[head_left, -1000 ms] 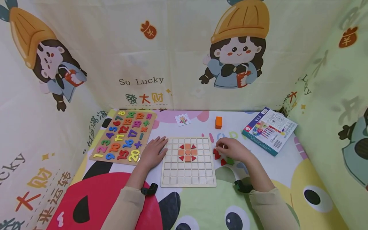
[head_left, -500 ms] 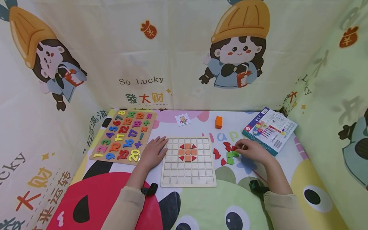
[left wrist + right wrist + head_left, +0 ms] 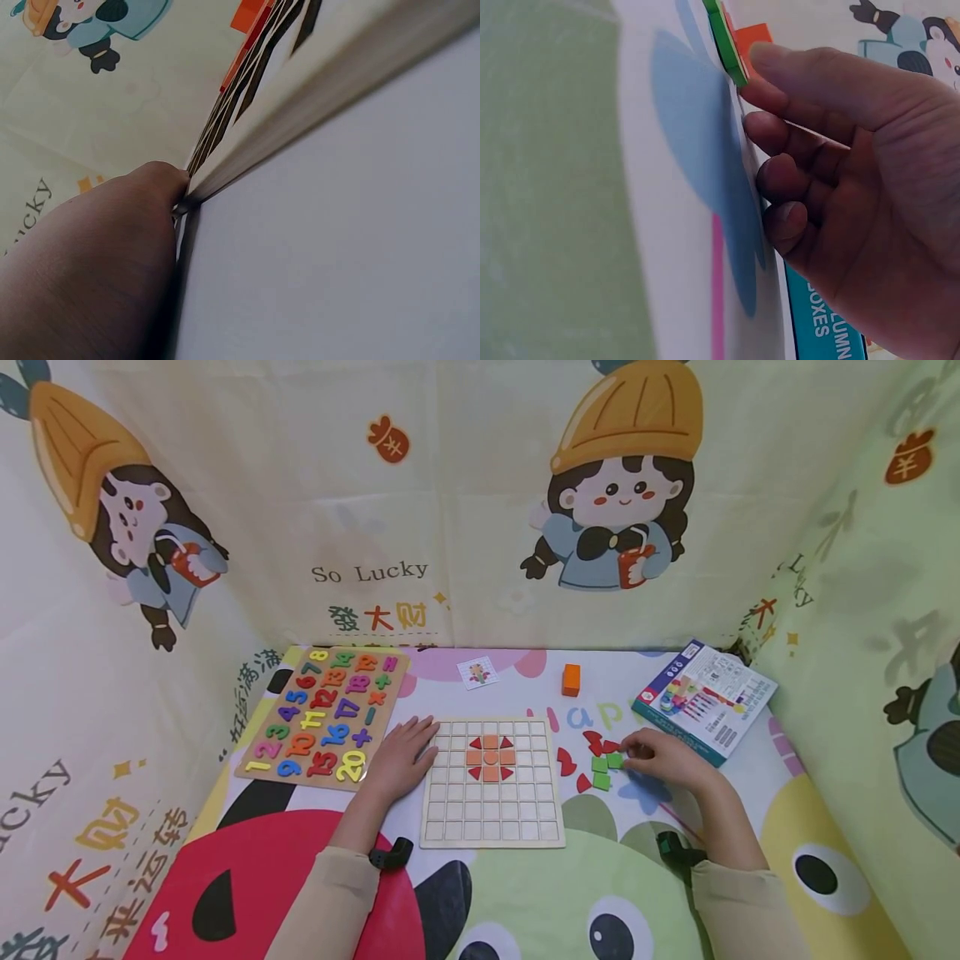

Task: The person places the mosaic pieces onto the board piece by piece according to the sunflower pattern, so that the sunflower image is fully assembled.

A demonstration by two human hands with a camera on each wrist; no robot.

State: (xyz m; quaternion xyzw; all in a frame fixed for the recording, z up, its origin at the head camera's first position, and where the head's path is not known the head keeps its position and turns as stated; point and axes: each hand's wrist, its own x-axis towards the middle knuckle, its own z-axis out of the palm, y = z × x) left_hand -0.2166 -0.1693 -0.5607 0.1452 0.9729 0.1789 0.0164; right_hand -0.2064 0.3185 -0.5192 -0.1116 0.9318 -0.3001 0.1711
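My left hand [image 3: 401, 758] lies with straight fingers beside the pale grid board [image 3: 491, 822], its thumb at the left edge. In the left wrist view, the thumb [image 3: 112, 247] meets the board's side. On the grid sits a cross of orange tiles [image 3: 490, 742] with red triangles [image 3: 506, 742] at its corners. To the right, my right hand [image 3: 667, 756] has loosely curled fingers, tips right beside a red curved piece [image 3: 611, 747] and a green square tile [image 3: 615, 761]. Nothing shows between thumb and forefinger in the right wrist view. Other red pieces [image 3: 566, 762] and green tiles [image 3: 601, 781] lie nearby.
A number board [image 3: 258, 756] stands at the left. Toward the back lie a small patterned card [image 3: 477, 672] and an orange block [image 3: 571, 680]. A teal-edged box [image 3: 705, 702] is just beyond my right hand. Printed cloth covers the table and walls.
My right hand has moved right, from over the red pieces near the board to the far side of the green tiles, uncovering several pieces. My left hand stays put.
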